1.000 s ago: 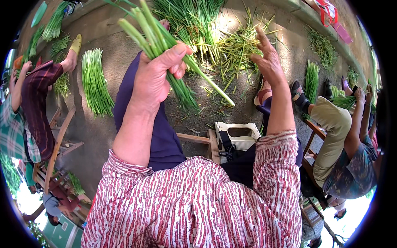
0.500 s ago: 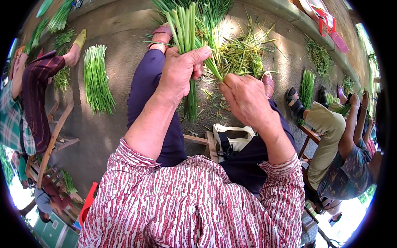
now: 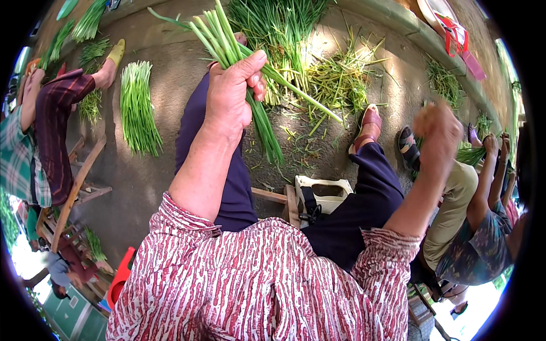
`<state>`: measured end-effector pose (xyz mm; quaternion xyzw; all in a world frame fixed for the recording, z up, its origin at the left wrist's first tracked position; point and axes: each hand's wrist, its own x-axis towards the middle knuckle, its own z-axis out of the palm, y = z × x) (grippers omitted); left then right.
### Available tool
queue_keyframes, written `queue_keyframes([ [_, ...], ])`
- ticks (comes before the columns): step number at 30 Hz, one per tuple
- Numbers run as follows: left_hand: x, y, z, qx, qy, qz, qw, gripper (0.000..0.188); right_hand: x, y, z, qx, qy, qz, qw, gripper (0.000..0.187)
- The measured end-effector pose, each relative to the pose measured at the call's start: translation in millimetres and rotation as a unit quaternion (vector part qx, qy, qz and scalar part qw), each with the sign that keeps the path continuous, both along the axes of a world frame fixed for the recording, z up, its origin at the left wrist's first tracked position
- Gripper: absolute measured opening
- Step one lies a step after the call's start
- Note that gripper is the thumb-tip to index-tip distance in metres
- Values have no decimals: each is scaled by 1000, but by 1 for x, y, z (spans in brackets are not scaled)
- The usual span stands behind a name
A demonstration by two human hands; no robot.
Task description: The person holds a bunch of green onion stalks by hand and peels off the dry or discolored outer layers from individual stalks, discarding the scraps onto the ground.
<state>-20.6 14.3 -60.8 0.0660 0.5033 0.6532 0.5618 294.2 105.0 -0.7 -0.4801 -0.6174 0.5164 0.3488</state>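
My left hand (image 3: pixel 236 94) is closed round a bunch of garlic chives (image 3: pixel 224 48). Its pale stem ends point up and away, and the green leaves hang below the fist. One stalk (image 3: pixel 310 101) sticks out from the bunch toward the right. Off to the right, my right hand (image 3: pixel 438 133) is blurred by motion, well apart from the bunch. Its fingers look curled in; whatever they hold, if anything, cannot be made out. A large heap of chives (image 3: pixel 276 28) lies on the ground just beyond my left hand.
Yellowish trimmings (image 3: pixel 341 79) lie right of the heap. A tidy bundle of chives (image 3: pixel 138 108) rests at left. Between my legs is a cream plastic stool (image 3: pixel 327 193). People sit on both sides, one with a yellow shoe (image 3: pixel 115 53). A raised kerb (image 3: pixel 398 34) runs along the far side.
My right hand has let go of the stalk at the bunch and swung out to the right. The bunch in my left hand has tilted leftward, and one stalk now juts out right.
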Motion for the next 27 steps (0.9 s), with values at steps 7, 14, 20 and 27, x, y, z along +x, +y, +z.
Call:
queue_keyframes([
  [7,4,1,-10,10,9,-1,1000,31,-63,-19,-42,90,-239,68,965,34],
  [14,20,3,-5,9,67,-24,997,53,-98,-50,-21,-72,-200,230,950,40],
  [20,28,1,-15,48,90,-16,995,16,-104,-58,-45,-113,-172,208,956,25],
  [27,25,-2,-12,21,153,-70,986,23,-82,-34,-33,-114,-167,73,977,29],
])
